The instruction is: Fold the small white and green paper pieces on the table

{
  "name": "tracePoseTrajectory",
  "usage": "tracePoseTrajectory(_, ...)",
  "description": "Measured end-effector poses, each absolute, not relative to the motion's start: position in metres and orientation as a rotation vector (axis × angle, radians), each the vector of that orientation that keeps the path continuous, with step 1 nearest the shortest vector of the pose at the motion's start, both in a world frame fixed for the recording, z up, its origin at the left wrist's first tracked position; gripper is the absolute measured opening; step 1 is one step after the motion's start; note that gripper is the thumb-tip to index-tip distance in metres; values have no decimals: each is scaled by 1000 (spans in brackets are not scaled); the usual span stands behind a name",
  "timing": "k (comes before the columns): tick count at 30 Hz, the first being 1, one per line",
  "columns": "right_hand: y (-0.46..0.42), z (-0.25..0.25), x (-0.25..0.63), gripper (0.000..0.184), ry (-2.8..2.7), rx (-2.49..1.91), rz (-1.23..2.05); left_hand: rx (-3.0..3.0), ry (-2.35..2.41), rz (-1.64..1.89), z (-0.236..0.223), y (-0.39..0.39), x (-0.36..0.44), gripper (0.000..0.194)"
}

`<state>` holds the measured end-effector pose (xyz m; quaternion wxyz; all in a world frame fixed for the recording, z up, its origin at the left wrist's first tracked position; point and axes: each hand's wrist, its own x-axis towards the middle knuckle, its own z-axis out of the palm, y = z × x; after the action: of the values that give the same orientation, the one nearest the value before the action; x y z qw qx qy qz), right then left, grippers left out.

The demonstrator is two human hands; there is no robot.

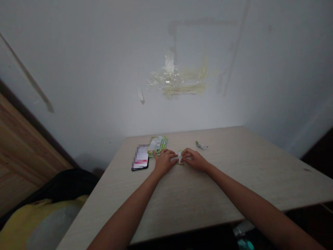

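Observation:
A small green-and-white packet (180, 157) lies on the table between my two hands. My left hand (164, 160) has its thumb and fingertips at the packet's left edge, while another finger reaches out to the near edge of a stack of green-and-white plastic packs (157, 143). From the other side, my right hand (194, 159) curls over the packet with its fingertips closed on the right edge. The fingers cover part of the packet, so its print cannot be read.
Left of the stack lies a phone (140, 159) with its screen lit. A crumpled wrapper (201, 145) sits beyond my right hand on the pale wooden table (241, 159). Behind stands a wall (104, 69) with tape remnants. Yellow and grey cloth (39, 222) is at lower left.

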<state>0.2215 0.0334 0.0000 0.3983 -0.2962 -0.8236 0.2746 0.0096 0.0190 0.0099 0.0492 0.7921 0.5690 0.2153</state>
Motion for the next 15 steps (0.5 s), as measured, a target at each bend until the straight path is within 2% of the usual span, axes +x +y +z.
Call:
tracePoseTrajectory(3,45,-6,227,15,-1948,-885,596,2410,1752,670,8,20,9,32)
tracePoseTrajectory(6,56,-15,233,27,-1909,-1030,412,2407,1795,664,6,21,9,37)
tracePoseTrajectory(10,62,-25,237,38,-1951,-1150,306,2405,1776,656,5,22,9,33)
tracePoseTrajectory(15,61,-27,236,41,-2057,-1160,234,2361,1733,698,5,22,8,27)
